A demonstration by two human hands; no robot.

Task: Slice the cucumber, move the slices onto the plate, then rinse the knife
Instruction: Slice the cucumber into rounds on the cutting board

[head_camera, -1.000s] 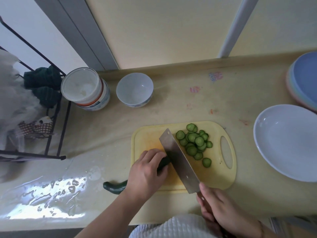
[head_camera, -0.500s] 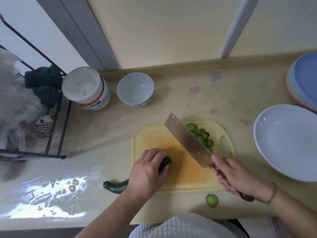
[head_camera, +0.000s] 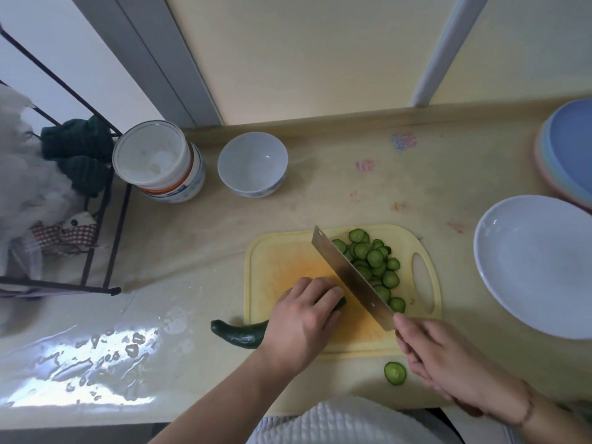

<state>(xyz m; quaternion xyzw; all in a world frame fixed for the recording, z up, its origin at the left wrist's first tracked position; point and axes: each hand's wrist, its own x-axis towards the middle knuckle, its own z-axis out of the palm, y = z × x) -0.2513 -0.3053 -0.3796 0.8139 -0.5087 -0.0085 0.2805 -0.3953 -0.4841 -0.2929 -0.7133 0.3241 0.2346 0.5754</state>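
Observation:
A dark green cucumber (head_camera: 238,334) lies across the left edge of the yellow cutting board (head_camera: 282,261). My left hand (head_camera: 302,325) grips its cut end on the board. My right hand (head_camera: 448,360) holds the handle of a cleaver (head_camera: 350,277), whose blade slants over the board between the cucumber and a pile of several slices (head_camera: 373,264). One slice (head_camera: 395,373) lies on the counter in front of the board. A white plate (head_camera: 538,267) sits to the right with nothing on it.
At the back of the counter stand a white bowl (head_camera: 252,164) and stacked containers (head_camera: 160,161). A stack of coloured plates (head_camera: 567,152) is at the far right. A black wire rack (head_camera: 96,219) with cloths stands left. Wet plastic film (head_camera: 96,357) covers the front left counter.
The cleaver swung right to push slices aside, knocking one slice off the board onto the counter, then came back left toward the cucumber. My left hand stayed on the cucumber.

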